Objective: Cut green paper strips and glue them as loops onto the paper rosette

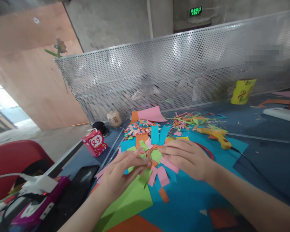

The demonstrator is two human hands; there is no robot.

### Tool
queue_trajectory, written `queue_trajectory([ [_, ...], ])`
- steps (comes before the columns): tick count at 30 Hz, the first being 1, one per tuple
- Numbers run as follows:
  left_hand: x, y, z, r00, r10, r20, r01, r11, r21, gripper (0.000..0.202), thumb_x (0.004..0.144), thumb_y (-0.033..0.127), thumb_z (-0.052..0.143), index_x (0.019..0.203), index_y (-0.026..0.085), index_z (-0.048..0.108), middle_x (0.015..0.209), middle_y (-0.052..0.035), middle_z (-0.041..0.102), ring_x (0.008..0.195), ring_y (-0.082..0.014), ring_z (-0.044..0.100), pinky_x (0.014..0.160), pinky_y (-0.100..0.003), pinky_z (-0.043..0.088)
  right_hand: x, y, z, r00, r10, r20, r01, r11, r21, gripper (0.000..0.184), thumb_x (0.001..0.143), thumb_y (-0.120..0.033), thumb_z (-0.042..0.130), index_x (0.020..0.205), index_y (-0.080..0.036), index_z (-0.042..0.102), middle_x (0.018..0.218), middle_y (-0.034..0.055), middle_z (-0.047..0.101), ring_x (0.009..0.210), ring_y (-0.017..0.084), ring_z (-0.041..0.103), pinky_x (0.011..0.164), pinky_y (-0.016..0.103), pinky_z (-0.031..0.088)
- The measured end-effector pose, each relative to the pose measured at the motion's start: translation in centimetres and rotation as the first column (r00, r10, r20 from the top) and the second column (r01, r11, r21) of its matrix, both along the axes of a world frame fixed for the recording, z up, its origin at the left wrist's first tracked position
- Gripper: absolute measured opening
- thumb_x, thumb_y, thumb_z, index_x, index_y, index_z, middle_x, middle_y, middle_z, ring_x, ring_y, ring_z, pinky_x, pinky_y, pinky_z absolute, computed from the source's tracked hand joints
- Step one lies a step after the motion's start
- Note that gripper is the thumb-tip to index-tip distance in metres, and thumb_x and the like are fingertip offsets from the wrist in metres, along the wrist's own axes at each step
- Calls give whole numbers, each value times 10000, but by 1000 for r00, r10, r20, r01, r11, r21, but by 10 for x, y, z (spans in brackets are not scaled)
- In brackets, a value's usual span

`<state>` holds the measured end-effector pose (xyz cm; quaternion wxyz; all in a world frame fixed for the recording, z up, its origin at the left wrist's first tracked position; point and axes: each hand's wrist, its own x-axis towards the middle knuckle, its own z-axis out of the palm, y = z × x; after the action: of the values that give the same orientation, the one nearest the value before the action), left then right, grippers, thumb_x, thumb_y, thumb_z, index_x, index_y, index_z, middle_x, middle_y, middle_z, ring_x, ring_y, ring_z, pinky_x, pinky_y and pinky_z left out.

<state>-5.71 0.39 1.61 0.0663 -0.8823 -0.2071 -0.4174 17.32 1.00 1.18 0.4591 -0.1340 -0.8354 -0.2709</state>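
Note:
A paper flower [156, 156] made of green, pink and orange strips lies between my hands, over blue and green paper sheets. My left hand [124, 170] pinches its strips on the left side, near the middle; the fingertips partly cover what they grip. From the right, my right hand [187, 158] grips the edge of the same flower, with its thumb hidden. Two blue paper strips [159, 134] stand up just behind it. Farther back lies another layered flower [140, 127] of pink, blue and orange paper.
A yellow glue gun [217, 135] lies on the right with its cord trailing forward. Thin paper scraps [190, 120] are heaped behind. At left are a pink box [94, 143], a black phone [87, 175] and a purple power strip [38, 206]. A perforated metal screen [140, 71] borders the table.

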Motion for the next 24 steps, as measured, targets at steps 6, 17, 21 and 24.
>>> queue_trajectory([
  [6, -4, 1, -8, 988, -79, -133, 100, 982, 161, 589, 739, 12, 557, 1273, 150, 352, 905, -65, 668, 911, -148, 568, 719, -278, 497, -2, 1, -3, 998, 1, 61, 0, 1000, -6, 243, 865, -97, 357, 793, -123, 587, 893, 36, 688, 878, 173, 591, 729, 317, 498],
  [17, 0, -8, 3, 936, -61, -348, 186, 922, 341, 304, 833, 102, 407, 1123, 189, 442, 897, -54, 684, 815, -166, 575, 663, -323, 475, -4, 4, -7, 994, 47, 99, -42, 998, -53, 248, 871, -97, 345, 816, -104, 586, 889, 51, 686, 903, 162, 588, 811, 296, 491],
  [21, 4, -12, 9, 922, -43, -385, 192, 914, 356, 252, 855, 121, 362, 1078, 173, 468, 795, -45, 689, 733, -150, 573, 641, -307, 474, -4, 4, -9, 995, 49, 84, -43, 997, -71, 220, 867, -97, 366, 854, -101, 585, 910, 49, 682, 936, 160, 575, 815, 293, 490],
  [24, 4, -13, 10, 934, -38, -355, 173, 918, 356, 238, 845, 102, 377, 1047, 169, 483, 754, -38, 678, 697, -139, 561, 637, -302, 476, -5, 4, -8, 995, 23, 94, -18, 998, -57, 238, 869, -96, 355, 821, -112, 587, 913, 43, 682, 923, 158, 578, 790, 294, 498],
])
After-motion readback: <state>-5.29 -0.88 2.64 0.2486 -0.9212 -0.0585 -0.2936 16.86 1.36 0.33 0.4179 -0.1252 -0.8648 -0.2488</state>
